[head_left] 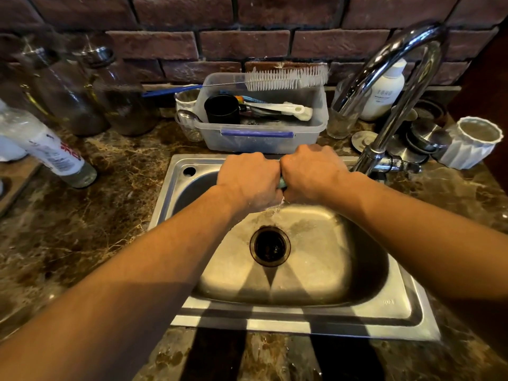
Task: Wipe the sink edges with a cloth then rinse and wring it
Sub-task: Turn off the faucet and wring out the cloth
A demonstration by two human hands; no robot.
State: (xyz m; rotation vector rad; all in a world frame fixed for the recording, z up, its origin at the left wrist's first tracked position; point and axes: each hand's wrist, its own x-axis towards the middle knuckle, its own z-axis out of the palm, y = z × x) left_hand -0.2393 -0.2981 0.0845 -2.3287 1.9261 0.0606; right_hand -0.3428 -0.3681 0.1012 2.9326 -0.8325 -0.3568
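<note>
**A:** How far along is this?

**B:** Late, I'd judge. Start with the big things: the marble counter (110, 188) runs round the frame, and the steel sink (357, 323) fills the lower centre. Its rim gleams along the bottom and looks wet in places. That fits edges already wiped, though I can't confirm it.

**A:** And the tap?

**B:** The faucet (398, 78) arches in from the upper right. I see no stream leaving its spout, so the rinse looks done or paused. Behind the sink, at centre top, a plastic tub (261, 138) of utensils sits untouched.

**A:** The hands, then?

**B:** Both are at frame centre, over the back of the basin. The left hand (248, 178) and right hand (313, 171) are fists, knuckles touching, each closed tight round one end of the cloth (282, 183). Only a sliver of teal shows between them; the rest is buried in the grips.

**A:** So, wringing?

**B:** It looks so. A thin trickle of water (277, 207) falls from under the fists toward the drain (270, 246). What's left, I'd say, is squeezing out the last of the water and setting the cloth down.
</note>
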